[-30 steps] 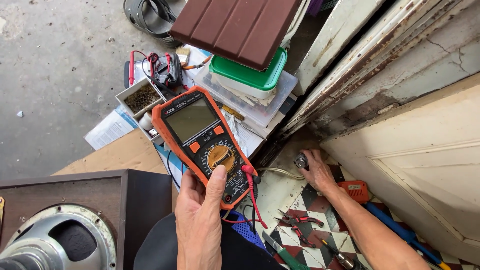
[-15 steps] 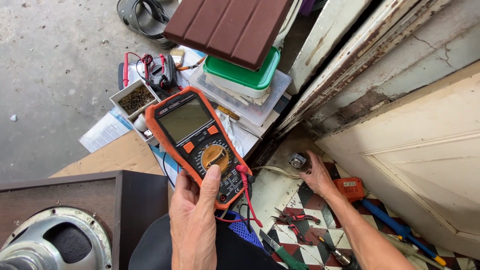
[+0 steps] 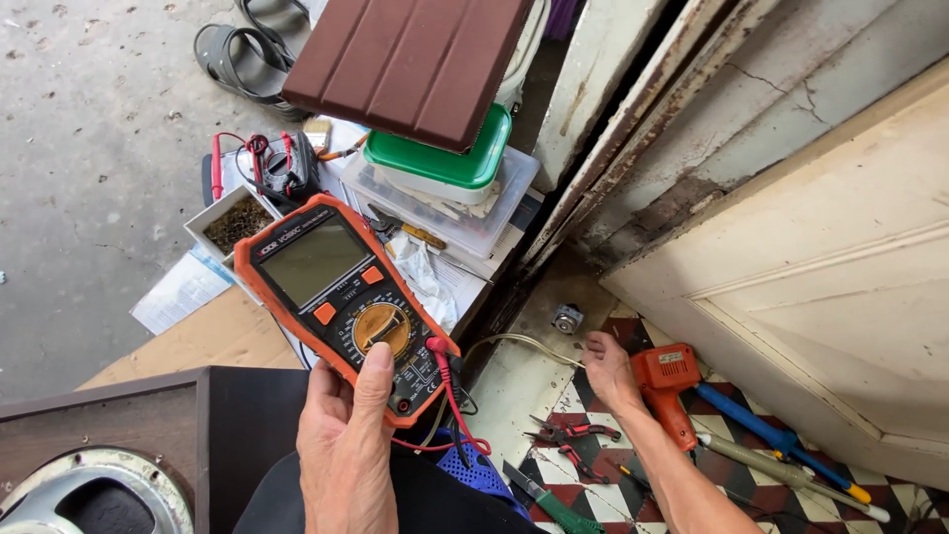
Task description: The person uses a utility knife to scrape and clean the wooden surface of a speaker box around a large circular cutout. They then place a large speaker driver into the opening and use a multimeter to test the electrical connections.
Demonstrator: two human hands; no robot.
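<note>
My left hand (image 3: 346,440) grips the lower end of an orange multimeter (image 3: 326,287), thumb lying next to its round dial. The screen looks blank, and red and black leads (image 3: 450,396) plug into its bottom. My right hand (image 3: 611,374) reaches down to the floor by the door sill, its fingertips at the end of a pale cable (image 3: 514,343). A small round metal part (image 3: 568,318) lies on the floor just beyond those fingers, apart from them. Whether the fingers pinch the cable is hidden.
An orange heat tool (image 3: 667,381), red-handled pliers (image 3: 573,435) and a blue-handled screwdriver (image 3: 761,430) lie on the checkered floor. Clear boxes, one with a green lid (image 3: 445,163), sit under a brown panel (image 3: 415,59). A speaker cabinet (image 3: 148,435) stands at bottom left.
My right hand has come off the small metal part and drawn back a little; the part now lies alone. The multimeter stays in my left hand as the view shifts.
</note>
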